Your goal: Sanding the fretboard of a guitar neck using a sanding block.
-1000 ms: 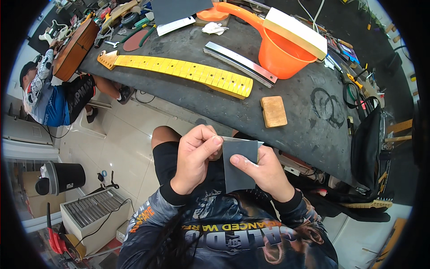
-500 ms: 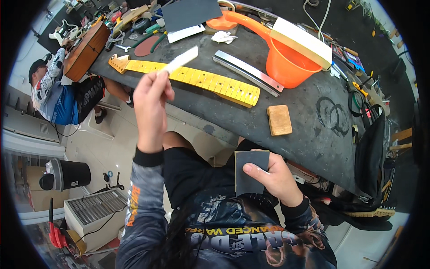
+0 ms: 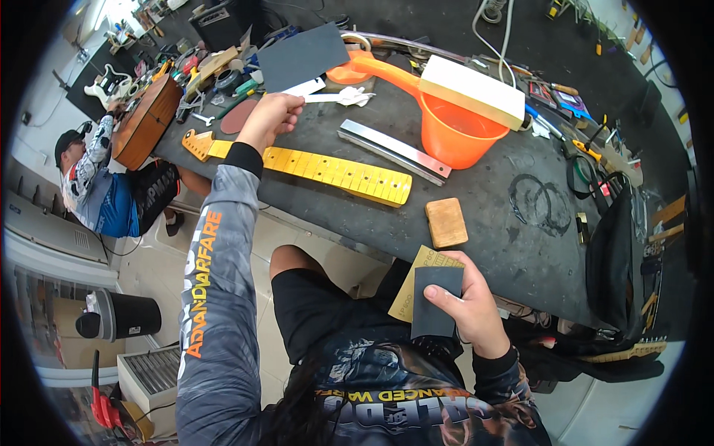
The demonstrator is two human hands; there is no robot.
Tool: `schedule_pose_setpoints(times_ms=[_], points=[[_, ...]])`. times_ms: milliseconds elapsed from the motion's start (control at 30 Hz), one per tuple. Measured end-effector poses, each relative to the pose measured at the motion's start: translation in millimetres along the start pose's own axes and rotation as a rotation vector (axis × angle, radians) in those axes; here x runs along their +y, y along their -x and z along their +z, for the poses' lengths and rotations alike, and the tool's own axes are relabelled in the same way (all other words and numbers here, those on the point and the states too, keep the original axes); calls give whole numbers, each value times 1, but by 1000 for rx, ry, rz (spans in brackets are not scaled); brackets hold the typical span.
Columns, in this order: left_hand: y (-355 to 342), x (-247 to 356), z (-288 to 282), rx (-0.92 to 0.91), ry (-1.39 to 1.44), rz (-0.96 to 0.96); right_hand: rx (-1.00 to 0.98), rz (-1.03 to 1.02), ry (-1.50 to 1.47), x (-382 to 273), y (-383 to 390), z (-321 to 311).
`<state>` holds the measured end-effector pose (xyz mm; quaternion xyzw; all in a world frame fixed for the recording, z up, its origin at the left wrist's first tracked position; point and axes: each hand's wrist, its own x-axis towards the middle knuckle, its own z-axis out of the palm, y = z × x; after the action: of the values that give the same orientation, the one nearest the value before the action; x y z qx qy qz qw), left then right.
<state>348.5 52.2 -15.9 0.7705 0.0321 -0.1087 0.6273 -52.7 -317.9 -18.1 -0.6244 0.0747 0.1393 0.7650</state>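
Note:
My left hand (image 3: 279,115) is closed on a thin white strip (image 3: 318,98) and reaches over the yellow guitar neck (image 3: 320,167), beside a crumpled white tissue (image 3: 355,95) at the back of the bench. Low over my lap at the right, my right hand (image 3: 468,305) grips sandpaper: a small dark grey piece (image 3: 435,320) in front of a tan-backed sheet (image 3: 405,286). A wooden block (image 3: 446,221) rests near the bench's front edge. A long metal bar (image 3: 390,149) lies between the neck and an orange dipper (image 3: 455,149), which has a pale block (image 3: 472,91) across it.
Another person (image 3: 111,189) sits at the left with a brown acoustic guitar (image 3: 149,123). A large dark sheet (image 3: 301,56) and many tools crowd the back of the bench (image 3: 520,245). A black bin (image 3: 134,316) stands low left; a black bag (image 3: 613,267) hangs at the right edge.
My left hand has left the sandpaper and moved up over the bench with the white strip. My right hand has moved slightly down and right; more of the tan backing now shows.

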Motion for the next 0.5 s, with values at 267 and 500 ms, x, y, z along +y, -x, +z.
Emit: schedule_pose_setpoints(times_ms=[267,500], points=[[80,11,44,220,-560,524,159,-22,-42,-8,0,-23],[271,-18,161,-700,92,104,24,-96,-5,-24,-16,-12]])
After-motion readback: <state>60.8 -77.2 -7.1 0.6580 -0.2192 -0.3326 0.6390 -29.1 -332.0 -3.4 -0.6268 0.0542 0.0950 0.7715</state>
